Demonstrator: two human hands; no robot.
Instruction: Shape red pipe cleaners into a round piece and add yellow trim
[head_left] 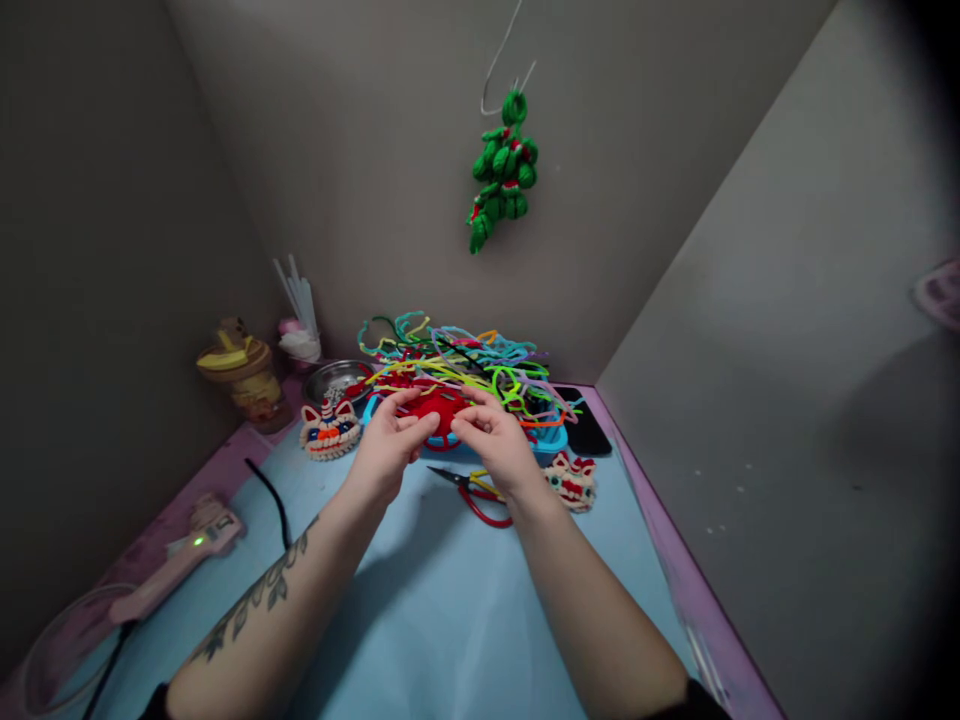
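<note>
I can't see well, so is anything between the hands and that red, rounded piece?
Nothing visible: the bare left hand and bare right hand hold the red, rounded piece directly, at its sides.

A red piece (442, 408) between two hands

The left hand (394, 432) and the right hand (493, 436) hold it from both sides, before a blue basket (553, 441) with many colourful fuzzy stems (517, 385). Scissors (454, 477) lie on the table (435, 610), partly hidden by the right hand. A green ornament (504, 170) hangs on the wall (360, 180) above.
</note>
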